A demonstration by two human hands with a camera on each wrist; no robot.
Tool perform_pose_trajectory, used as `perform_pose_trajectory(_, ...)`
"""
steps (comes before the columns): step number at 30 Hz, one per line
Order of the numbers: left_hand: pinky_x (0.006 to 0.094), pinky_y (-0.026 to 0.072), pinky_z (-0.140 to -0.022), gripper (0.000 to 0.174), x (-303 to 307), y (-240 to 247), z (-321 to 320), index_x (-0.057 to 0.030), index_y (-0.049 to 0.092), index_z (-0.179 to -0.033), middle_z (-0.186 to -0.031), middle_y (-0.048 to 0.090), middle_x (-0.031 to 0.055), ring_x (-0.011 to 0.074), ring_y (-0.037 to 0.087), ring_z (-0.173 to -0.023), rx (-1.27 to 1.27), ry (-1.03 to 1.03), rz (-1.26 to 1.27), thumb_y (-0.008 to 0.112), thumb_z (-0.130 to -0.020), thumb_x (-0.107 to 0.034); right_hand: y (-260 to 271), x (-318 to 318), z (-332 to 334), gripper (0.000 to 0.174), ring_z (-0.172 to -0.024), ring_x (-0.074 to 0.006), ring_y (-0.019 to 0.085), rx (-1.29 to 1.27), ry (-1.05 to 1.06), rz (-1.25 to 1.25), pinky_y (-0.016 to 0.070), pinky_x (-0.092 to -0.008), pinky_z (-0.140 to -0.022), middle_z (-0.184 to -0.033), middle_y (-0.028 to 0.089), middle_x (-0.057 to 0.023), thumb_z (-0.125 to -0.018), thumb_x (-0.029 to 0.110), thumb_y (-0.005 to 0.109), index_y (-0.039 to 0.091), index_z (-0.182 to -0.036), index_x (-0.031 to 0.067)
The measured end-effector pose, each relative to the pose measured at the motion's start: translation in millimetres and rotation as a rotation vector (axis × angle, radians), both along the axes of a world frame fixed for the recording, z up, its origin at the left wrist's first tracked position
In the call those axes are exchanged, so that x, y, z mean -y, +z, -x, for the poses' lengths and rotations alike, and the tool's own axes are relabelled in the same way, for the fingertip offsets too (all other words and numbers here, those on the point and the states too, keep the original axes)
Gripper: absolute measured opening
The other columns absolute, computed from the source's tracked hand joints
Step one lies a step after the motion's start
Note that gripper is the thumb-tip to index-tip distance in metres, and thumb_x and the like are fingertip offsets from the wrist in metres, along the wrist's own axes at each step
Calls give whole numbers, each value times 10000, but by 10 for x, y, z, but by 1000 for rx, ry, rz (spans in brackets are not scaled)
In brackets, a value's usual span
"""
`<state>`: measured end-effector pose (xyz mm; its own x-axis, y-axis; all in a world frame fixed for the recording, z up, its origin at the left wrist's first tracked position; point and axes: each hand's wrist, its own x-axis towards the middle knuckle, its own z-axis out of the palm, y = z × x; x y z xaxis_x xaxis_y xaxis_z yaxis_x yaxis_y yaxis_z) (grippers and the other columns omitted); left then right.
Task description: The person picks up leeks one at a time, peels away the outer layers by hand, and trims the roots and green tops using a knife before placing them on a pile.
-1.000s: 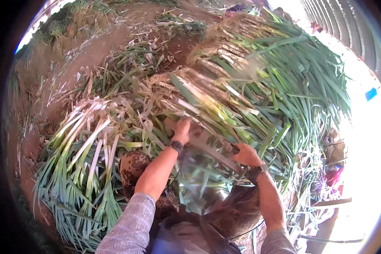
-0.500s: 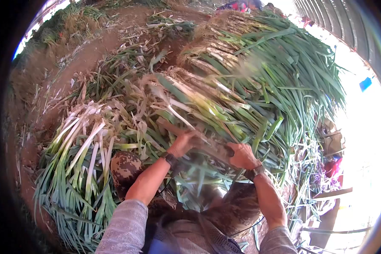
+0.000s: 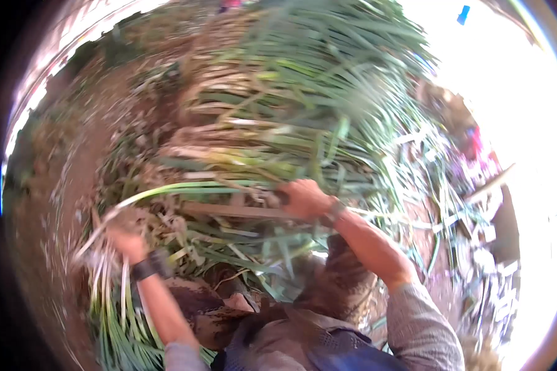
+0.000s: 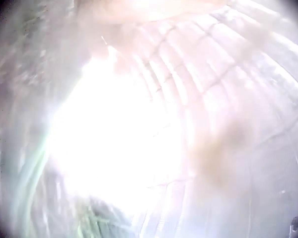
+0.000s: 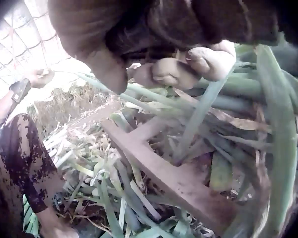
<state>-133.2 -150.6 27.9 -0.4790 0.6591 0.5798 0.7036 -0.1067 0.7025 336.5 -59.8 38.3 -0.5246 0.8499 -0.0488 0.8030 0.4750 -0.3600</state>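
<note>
At the left of the head view, my left hand (image 3: pixel 128 243) grips a leek (image 3: pixel 143 196) by its pale lower stalk. Its green leaves arch across toward my right hand (image 3: pixel 306 199). That hand's fingers are curled around leaf strands, above a wooden frame (image 3: pixel 235 211); a small dark thing shows by the thumb. Curled fingertips (image 5: pixel 169 72) and a drooping dry leaf (image 5: pixel 228 119) appear in the right wrist view, over the wooden frame (image 5: pixel 164 173). Glare washes out most of the left wrist view, leaving a blurred green leaf (image 4: pixel 32 183).
A large heap of untrimmed leeks (image 3: pixel 315 80) lies ahead. Below my left hand is a pile of leeks with clean white stalks (image 3: pixel 114 309). Leaf scraps (image 5: pixel 84 153) litter the ground around the wooden frame, beside a camouflage-clad knee (image 5: pixel 35 153).
My left hand has swung far left from the wooden frame, drawing the leek with it. My right hand has shifted left and up in view. The head view has turned to the right.
</note>
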Motion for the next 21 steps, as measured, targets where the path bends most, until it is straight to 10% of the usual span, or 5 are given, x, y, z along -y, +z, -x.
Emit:
perform_pose_trajectory(2, 389, 526, -892, 305, 70, 44, 1470, 74, 596, -1211, -1131, 675, 176, 295, 661, -1038, 456, -136, -359, 545, -934, -42, 82, 87, -50, 336, -830, -385, 670, -11, 21, 0, 519, -492, -763, -868, 701, -188, -772, 243, 635, 698, -1069, 101)
perform_pose_trajectory(9, 351, 530, -913, 349, -312, 2538, 271, -65, 623, -1262, -1285, 644, 71, 210, 656, -1090, -1165, 638, -339, 456, -956, -53, 72, 134, -25, 360, -892, -367, 670, 14, 117, 12, 523, -478, -791, -920, 701, -180, -728, 247, 652, 692, -1051, 94)
perform_pose_trajectory(16, 381, 565, -742, 558, -779, 2659, -3964, -42, 473, -1409, -1150, 612, 180, 202, 639, -843, -582, -1453, -737, 524, -861, 53, -125, 60, 189, 405, -894, -371, 672, -15, 190, 1, 527, -481, -807, -919, 697, -182, -732, 279, 658, 685, -1076, 66)
perform_pose_trajectory(19, 223, 527, -442, 717, -297, 2173, -4392, -104, 360, -1469, -1303, 546, 225, 162, 639, -643, -538, -1523, -451, 565, -819, 117, -251, -71, 16, 412, -900, -369, 670, -66, 166, -45, 525, -471, -812, -936, 697, -181, -747, 300, 654, 684, -1081, 62)
perform_pose_trajectory(21, 393, 584, -797, 416, -438, 1575, -4264, -31, 561, -1282, -1254, 611, 203, 280, 692, -931, -329, -1564, -441, 640, -878, -87, -391, -156, -185, 417, -904, -367, 669, -30, 150, -192, 524, -464, -815, -948, 698, -180, -756, 314, 651, 683, -1085, 59)
